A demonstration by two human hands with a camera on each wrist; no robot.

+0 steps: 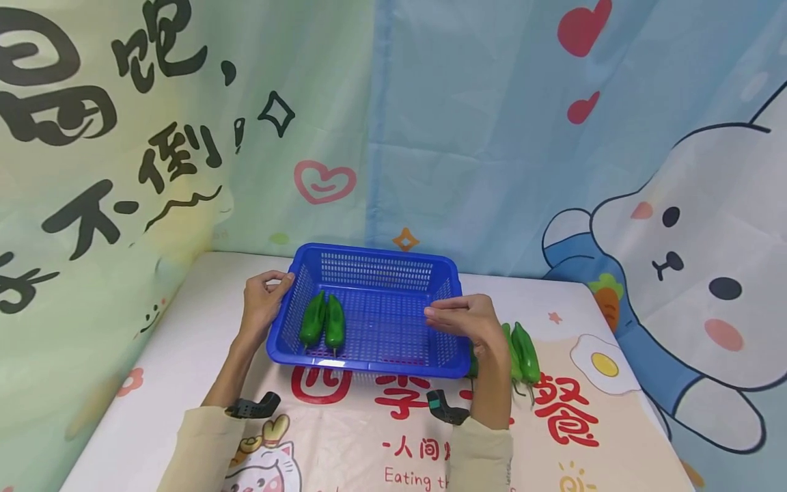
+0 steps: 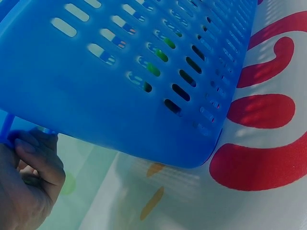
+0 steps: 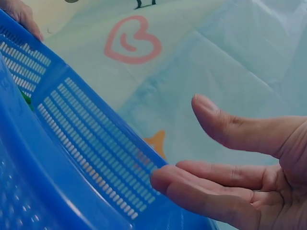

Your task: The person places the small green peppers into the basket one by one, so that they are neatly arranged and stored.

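Observation:
A blue plastic basket [image 1: 375, 370] with slotted walls stands in front of me, its near side over the printed cloth. Inside, at its left end, lie two green peppers [image 1: 335, 322] side by side. My left hand [image 1: 264, 302] holds the basket's left rim; in the left wrist view its curled fingers [image 2: 45, 160] wrap the edge. Over the right rim is my right hand [image 1: 470, 318], its fingers extended and the thumb [image 3: 240, 132] held apart, with nothing between them. Several more green peppers [image 1: 527, 352] lie right of the basket, partly hidden by my right forearm.
A white table [image 1: 154, 383] bears a printed cloth with red characters [image 1: 565, 417] and a fried-egg picture [image 1: 604, 364]. Close behind the basket hangs a pale blue and green curtain [image 1: 430, 171], with a printed rabbit at the right.

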